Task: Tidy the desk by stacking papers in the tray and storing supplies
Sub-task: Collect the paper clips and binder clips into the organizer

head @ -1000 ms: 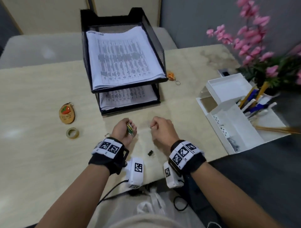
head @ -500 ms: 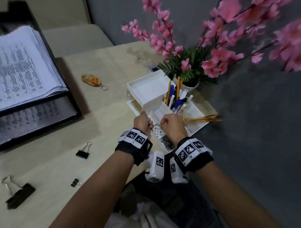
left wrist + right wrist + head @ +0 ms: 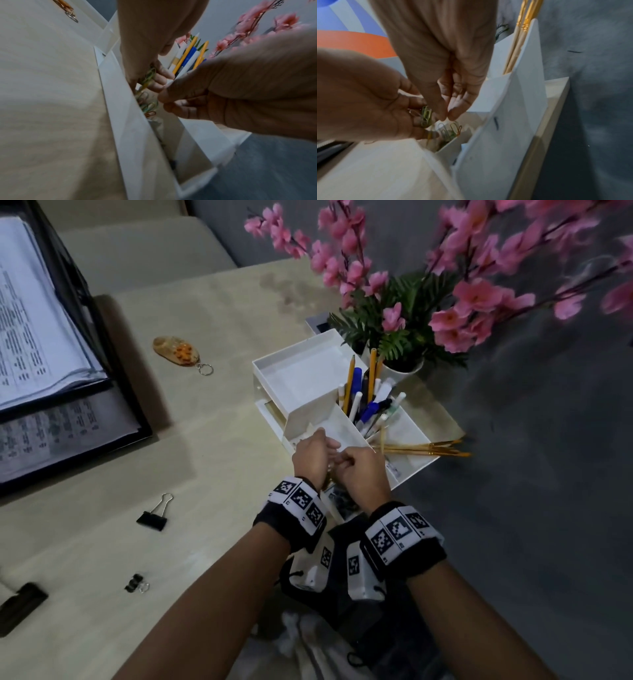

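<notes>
A white desk organiser (image 3: 301,378) stands at the desk's right edge. Both of my hands hover over its narrow front compartment (image 3: 453,143). My left hand (image 3: 315,450) holds a bunch of coloured paper clips (image 3: 426,116) in its curled fingers, also the paper clips (image 3: 149,75) in the left wrist view. More clips (image 3: 452,129) lie or drop in the compartment below. My right hand (image 3: 447,119) points down beside it with thumb and fingertips bunched together; I cannot see whether a clip is between them.
A black paper tray (image 3: 133,405) with stacked papers (image 3: 27,330) stands at the left. Black binder clips (image 3: 152,520) (image 3: 134,583) (image 3: 20,606) and an orange keychain (image 3: 176,352) lie on the desk. Pens (image 3: 363,398), brushes (image 3: 424,448) and a pink flower pot (image 3: 394,320) crowd the organiser.
My hands moved from the desk in front of the paper tray to the organiser on the right. The left hand's fingers have loosened over the compartment and clips show below.
</notes>
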A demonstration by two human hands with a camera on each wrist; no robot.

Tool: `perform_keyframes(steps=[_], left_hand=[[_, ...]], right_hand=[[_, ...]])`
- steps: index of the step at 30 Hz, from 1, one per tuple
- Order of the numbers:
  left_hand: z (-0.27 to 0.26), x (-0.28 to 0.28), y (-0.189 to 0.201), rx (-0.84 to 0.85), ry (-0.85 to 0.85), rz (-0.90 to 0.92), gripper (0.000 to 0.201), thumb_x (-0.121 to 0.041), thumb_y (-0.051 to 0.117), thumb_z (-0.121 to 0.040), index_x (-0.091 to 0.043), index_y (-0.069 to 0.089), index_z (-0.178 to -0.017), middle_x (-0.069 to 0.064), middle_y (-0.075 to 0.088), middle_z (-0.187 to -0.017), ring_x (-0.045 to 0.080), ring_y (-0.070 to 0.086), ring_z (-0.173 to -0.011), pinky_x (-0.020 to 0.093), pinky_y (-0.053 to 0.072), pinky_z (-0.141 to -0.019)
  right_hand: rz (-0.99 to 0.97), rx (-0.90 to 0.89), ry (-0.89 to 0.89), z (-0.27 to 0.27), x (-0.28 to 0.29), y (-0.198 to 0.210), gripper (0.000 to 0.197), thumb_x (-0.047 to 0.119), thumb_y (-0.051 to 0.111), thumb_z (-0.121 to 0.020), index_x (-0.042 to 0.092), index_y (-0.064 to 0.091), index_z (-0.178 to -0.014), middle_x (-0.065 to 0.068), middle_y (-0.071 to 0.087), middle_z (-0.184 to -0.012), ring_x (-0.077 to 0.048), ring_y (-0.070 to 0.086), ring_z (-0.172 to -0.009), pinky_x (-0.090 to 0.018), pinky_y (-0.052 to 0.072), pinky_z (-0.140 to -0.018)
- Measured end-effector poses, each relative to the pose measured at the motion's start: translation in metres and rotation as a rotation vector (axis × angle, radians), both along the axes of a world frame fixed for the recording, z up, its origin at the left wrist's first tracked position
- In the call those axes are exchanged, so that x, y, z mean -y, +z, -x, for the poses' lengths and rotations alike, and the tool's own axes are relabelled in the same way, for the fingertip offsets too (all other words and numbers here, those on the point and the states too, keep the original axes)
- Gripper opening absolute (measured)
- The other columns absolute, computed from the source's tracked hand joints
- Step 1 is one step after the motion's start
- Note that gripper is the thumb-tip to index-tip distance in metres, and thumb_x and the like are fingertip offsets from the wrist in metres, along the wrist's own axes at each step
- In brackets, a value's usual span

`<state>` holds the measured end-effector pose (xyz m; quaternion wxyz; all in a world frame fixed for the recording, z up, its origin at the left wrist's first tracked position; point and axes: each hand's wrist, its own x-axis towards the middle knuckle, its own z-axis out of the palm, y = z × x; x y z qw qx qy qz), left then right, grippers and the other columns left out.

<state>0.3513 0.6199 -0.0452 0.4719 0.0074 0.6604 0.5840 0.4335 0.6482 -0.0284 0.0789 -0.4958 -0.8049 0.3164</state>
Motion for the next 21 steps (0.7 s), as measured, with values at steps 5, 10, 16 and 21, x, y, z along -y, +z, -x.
perform_keyframes(steps=[5,10,16,21], left_hand=[[-0.004,0.009,0.006,-0.04,0.059,-0.045,0.05,-0.026,0.034,-0.097,-0.009,0.061,-0.059,0.011,0.063,-0.066,0.026,0.06,-0.07,0.031,0.048,-0.077],[0.021,0.054,0.015,-0.007,0.094,-0.123,0.037,-0.012,0.036,-0.094,-0.004,0.058,-0.067,0.011,0.06,-0.062,0.022,0.06,-0.06,0.026,0.051,-0.067],[0.09,0.169,0.012,-0.047,0.3,0.02,0.03,-0.011,0.035,-0.092,-0.011,0.054,-0.068,-0.007,0.052,-0.034,0.001,0.049,-0.031,0.013,0.038,-0.04],[0.13,0.256,0.008,-0.027,0.447,0.12,0.028,-0.012,0.036,-0.092,-0.011,0.054,-0.07,-0.005,0.053,-0.042,0.001,0.045,-0.028,0.016,0.037,-0.047]], right_hand=[[0.011,-0.042,-0.043,-0.006,0.001,-0.002,0.027,-0.007,0.046,-0.08,-0.002,0.072,-0.086,-0.017,0.072,-0.087,-0.028,0.064,-0.087,-0.02,0.043,-0.075],[-0.042,-0.092,-0.071,0.007,0.026,0.002,0.02,-0.006,0.05,-0.08,-0.001,0.068,-0.087,-0.016,0.07,-0.089,-0.025,0.062,-0.083,-0.014,0.035,-0.068],[0.054,-0.101,0.378,0.067,0.115,0.006,0.018,0.0,0.053,-0.08,0.003,0.068,-0.09,-0.013,0.069,-0.092,-0.019,0.058,-0.08,-0.03,0.049,-0.079],[0.118,0.185,0.966,0.096,0.188,-0.006,0.029,0.012,0.054,-0.085,0.012,0.062,-0.113,-0.01,0.06,-0.114,-0.025,0.057,-0.103,-0.033,0.045,-0.085]])
